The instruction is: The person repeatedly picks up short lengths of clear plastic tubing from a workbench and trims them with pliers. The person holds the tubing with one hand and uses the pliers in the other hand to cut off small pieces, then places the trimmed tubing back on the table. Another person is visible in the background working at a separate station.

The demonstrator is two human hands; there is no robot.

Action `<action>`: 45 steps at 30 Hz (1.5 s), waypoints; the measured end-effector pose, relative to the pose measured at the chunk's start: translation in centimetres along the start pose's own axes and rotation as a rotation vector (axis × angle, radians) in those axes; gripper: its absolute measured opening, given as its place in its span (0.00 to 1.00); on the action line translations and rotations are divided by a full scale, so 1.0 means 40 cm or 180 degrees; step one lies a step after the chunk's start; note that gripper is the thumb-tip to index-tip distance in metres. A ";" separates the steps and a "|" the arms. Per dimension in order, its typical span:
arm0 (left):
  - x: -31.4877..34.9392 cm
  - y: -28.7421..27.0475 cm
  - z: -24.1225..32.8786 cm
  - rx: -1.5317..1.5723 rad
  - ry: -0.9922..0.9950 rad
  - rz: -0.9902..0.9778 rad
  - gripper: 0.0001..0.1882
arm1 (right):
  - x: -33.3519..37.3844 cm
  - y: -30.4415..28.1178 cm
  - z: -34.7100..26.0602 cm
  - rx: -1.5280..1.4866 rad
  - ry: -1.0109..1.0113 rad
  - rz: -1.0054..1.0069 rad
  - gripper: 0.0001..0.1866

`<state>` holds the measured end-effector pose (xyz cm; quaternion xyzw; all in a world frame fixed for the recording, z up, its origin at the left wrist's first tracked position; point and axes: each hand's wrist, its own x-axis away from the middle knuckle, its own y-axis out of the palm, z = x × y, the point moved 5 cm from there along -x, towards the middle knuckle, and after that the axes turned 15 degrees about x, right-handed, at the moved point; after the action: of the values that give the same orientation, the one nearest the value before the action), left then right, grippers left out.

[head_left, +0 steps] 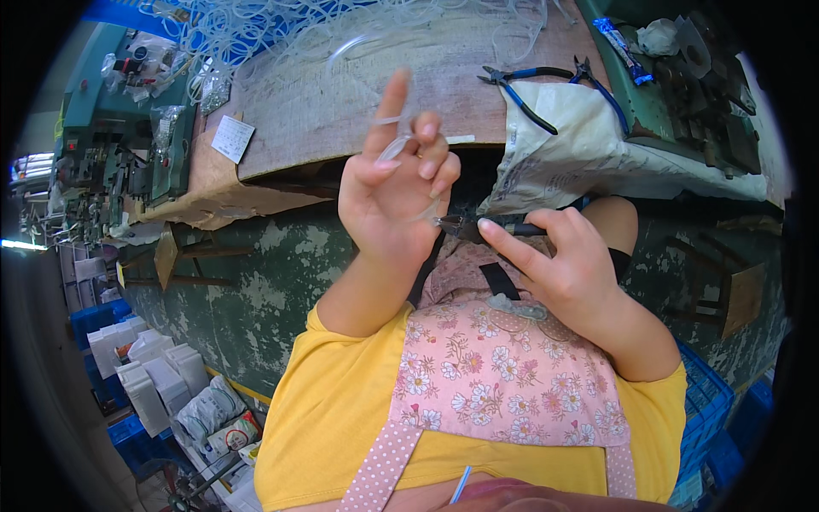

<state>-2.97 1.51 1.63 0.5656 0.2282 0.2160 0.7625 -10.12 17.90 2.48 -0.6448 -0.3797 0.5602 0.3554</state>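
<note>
My left hand (394, 183) is raised palm up, index finger stretched upward and the other fingers curled. Between thumb and fingers it pinches a thin clear plastic piece (392, 151), perhaps soft tubing, and a strand crosses the index finger. My right hand (567, 260) is closed round the handles of dark-handled nippers (465, 229). Their metal jaws reach the lower edge of my left palm, where a clear strand hangs; whether they grip it I cannot tell.
Ahead is a worktable (299, 119) with a heap of clear tubing (247, 30) at its far side. Two blue-handled cutters (531, 107) lie on a white sack (546, 166). Green machines (171, 154) stand left; stools (742, 299) and blue crates (704, 384) are nearby.
</note>
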 end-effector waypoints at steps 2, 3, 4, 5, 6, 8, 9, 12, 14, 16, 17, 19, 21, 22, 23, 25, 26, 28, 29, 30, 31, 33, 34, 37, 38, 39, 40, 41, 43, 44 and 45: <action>-0.010 0.003 -0.012 0.0225 -0.0506 0.0078 0.38 | 0.001 -0.008 0.012 0.0041 -0.0090 -0.0034 0.37; -0.014 0.005 -0.019 0.0319 -0.0764 0.0097 0.38 | 0.000 -0.008 0.018 -0.0035 -0.0086 -0.0088 0.37; -0.019 0.007 -0.020 0.0393 -0.0827 0.0085 0.38 | -0.001 -0.009 0.022 -0.0104 -0.0079 -0.0123 0.37; -0.022 0.009 -0.021 0.0465 -0.0888 0.0073 0.38 | -0.002 -0.012 0.024 -0.0144 -0.0064 -0.0116 0.37; -0.023 0.010 -0.024 0.0481 -0.0979 0.0065 0.38 | -0.001 -0.017 0.037 -0.0555 0.0278 -0.0023 0.37; -0.025 0.008 -0.020 0.0641 -0.0872 0.0077 0.37 | 0.005 -0.019 0.057 -0.1290 0.0981 0.0184 0.36; -0.025 0.005 -0.020 0.0692 -0.0832 0.0093 0.37 | 0.006 -0.030 0.057 -0.1310 0.0981 0.0448 0.39; -0.026 -0.008 -0.020 0.0757 -0.0781 0.0018 0.37 | 0.002 -0.040 0.023 -0.0684 0.0345 0.0697 0.38; -0.026 -0.023 -0.019 0.0449 -0.0905 -0.0010 0.38 | -0.002 -0.023 0.010 -0.0435 0.0087 0.0311 0.39; -0.018 -0.040 -0.012 -0.0472 -0.1134 -0.0080 0.37 | -0.001 -0.001 0.012 -0.0349 0.0096 -0.0193 0.39; -0.009 -0.049 -0.002 -0.1251 -0.1286 -0.0133 0.36 | 0.004 -0.009 0.025 -0.0729 0.0193 -0.0171 0.40; 0.020 -0.052 0.005 -0.3322 -0.1557 -0.0846 0.32 | 0.017 -0.013 0.049 -0.1656 0.0688 -0.0241 0.41; 0.037 -0.070 -0.004 -0.5021 -0.1898 -0.1377 0.26 | 0.017 -0.015 0.065 -0.2106 0.0834 -0.0131 0.40; 0.017 -0.060 0.004 -0.5258 -0.1298 -0.1567 0.26 | 0.020 -0.007 0.064 -0.2208 0.0921 -0.0350 0.40; -0.012 -0.061 0.008 -0.5610 -0.0917 -0.1648 0.26 | 0.020 0.002 0.062 -0.2304 0.0993 -0.0495 0.39; -0.117 -0.069 0.027 -0.6223 0.0192 -0.1655 0.24 | 0.019 0.012 0.047 -0.2312 0.0947 -0.0602 0.38; -0.184 -0.073 0.051 -0.6578 0.1007 -0.1534 0.24 | 0.019 0.015 0.038 -0.2317 0.0875 -0.0629 0.38; -0.328 -0.107 0.098 -0.7764 0.1819 -0.1198 0.25 | 0.025 0.017 0.026 -0.2301 0.0713 -0.0696 0.37; -0.380 -0.136 0.125 -0.8459 0.1835 -0.0914 0.25 | 0.031 0.018 0.025 -0.2350 0.0734 -0.0714 0.37; -0.413 -0.157 0.142 -0.8372 0.1798 -0.1071 0.25 | 0.037 0.019 0.030 -0.2440 0.0827 -0.0685 0.36; -0.443 -0.180 0.152 -0.8394 0.1413 -0.1094 0.26 | 0.046 0.022 0.037 -0.2535 0.0938 -0.0691 0.36; -0.459 -0.217 0.148 -0.8633 0.0665 -0.1071 0.26 | 0.062 0.030 0.052 -0.2840 0.1180 -0.0626 0.35; -0.448 -0.222 0.139 -0.8404 0.0458 -0.1078 0.25 | 0.070 0.039 0.059 -0.3124 0.1323 -0.0635 0.34; -0.388 -0.217 0.094 -0.8103 0.0064 -0.0933 0.25 | 0.093 0.071 0.067 -0.3902 0.1676 -0.0731 0.33; -0.370 -0.205 0.087 -0.8160 0.0203 -0.0948 0.25 | 0.096 0.080 0.067 -0.4004 0.1667 -0.0768 0.33; -0.355 -0.189 0.085 -0.8113 0.0422 -0.1086 0.25 | 0.096 0.090 0.065 -0.4102 0.1653 -0.0807 0.33; -0.346 -0.171 0.090 -0.8457 0.0868 -0.1199 0.26 | 0.097 0.099 0.064 -0.4223 0.1669 -0.0850 0.33; -0.341 -0.150 0.095 -0.8664 0.1424 -0.1450 0.26 | 0.098 0.102 0.062 -0.4217 0.1649 -0.0842 0.33; -0.359 -0.147 0.120 -0.8911 0.1437 -0.1369 0.28 | 0.099 0.108 0.060 -0.4256 0.1674 -0.0834 0.33; -0.379 -0.163 0.136 -0.8943 0.0877 -0.1027 0.29 | 0.100 0.109 0.058 -0.4270 0.1681 -0.0856 0.33; -0.401 -0.182 0.151 -0.8923 0.0260 -0.0744 0.30 | 0.100 0.111 0.057 -0.4283 0.1689 -0.0873 0.33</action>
<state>-11.75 -14.48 -2.16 -0.6821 -0.1068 0.2132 0.6913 -11.66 19.50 -3.53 -0.7840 -0.6198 -0.0183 0.0296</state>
